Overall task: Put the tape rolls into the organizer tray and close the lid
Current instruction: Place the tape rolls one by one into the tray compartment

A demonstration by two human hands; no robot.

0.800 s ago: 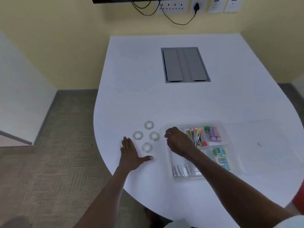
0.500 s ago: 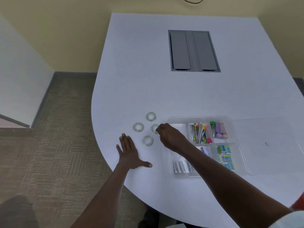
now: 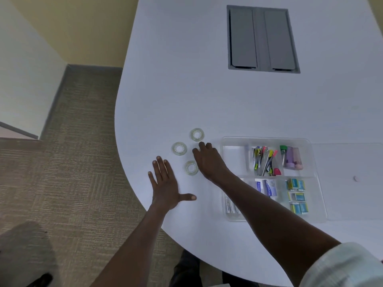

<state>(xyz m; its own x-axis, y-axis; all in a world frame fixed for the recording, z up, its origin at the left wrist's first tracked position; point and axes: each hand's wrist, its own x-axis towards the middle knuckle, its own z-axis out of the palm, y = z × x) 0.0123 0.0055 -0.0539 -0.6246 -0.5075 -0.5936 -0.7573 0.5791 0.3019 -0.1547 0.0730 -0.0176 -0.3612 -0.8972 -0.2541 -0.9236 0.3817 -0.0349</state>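
Moved: right hand (image 3: 209,160) has left the tray's edge and now covers the spot where a fourth roll lay; camera has tipped downward.
Table (image 3: 207,96): white, rounded edge, carries everything.
Organizer tray (image 3: 267,139): clear, compartmented, already holding pens, batteries and small boxes; its near-left compartment looks bare. The clear lid (image 3: 350,162) lies flat to its right.
Left hand (image 3: 165,187): spread flat, palm down, holding nothing.
Right hand: fingers curled down over that roll; whether they have pinched it, I cannot tell.
Tape rolls (image 3: 179,148): three visible, flat on the table left of the tray, apart from each other.
Handling: likely light, stiff, smooth rings; pinch across the rim or hook the centre hole.
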